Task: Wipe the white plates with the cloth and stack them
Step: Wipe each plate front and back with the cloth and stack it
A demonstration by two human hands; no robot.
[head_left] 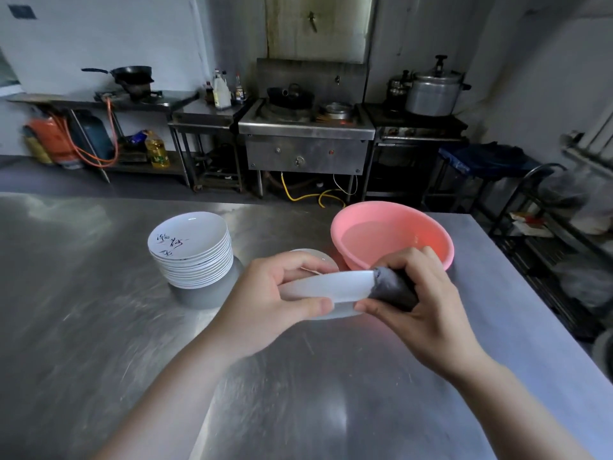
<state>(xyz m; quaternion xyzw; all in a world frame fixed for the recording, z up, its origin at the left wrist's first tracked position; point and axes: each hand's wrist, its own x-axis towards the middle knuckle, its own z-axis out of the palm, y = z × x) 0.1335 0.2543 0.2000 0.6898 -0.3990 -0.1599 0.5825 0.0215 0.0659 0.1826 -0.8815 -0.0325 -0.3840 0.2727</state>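
Left hand (pixel 265 293) gripping a tilted white plate (pixel 326 287) above the steel desk (pixel 99 327), right hand (pixel 421 303) pinching a dark cloth (pixel 391 287) on its 3 o'clock rim, plate stack (pixel 192 250) at 10 o'clock, pink basin (pixel 391 234) at 1 o'clock.

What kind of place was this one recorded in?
Most likely a commercial or canteen kitchen: a steel wok range against the wall, a large pressure cooker, a gas cylinder, and a steel worktable with stacked plates.

Commercial kitchen (steel wok stove (pixel 305 124), worktable (pixel 99 327), gas cylinder (pixel 54 141))
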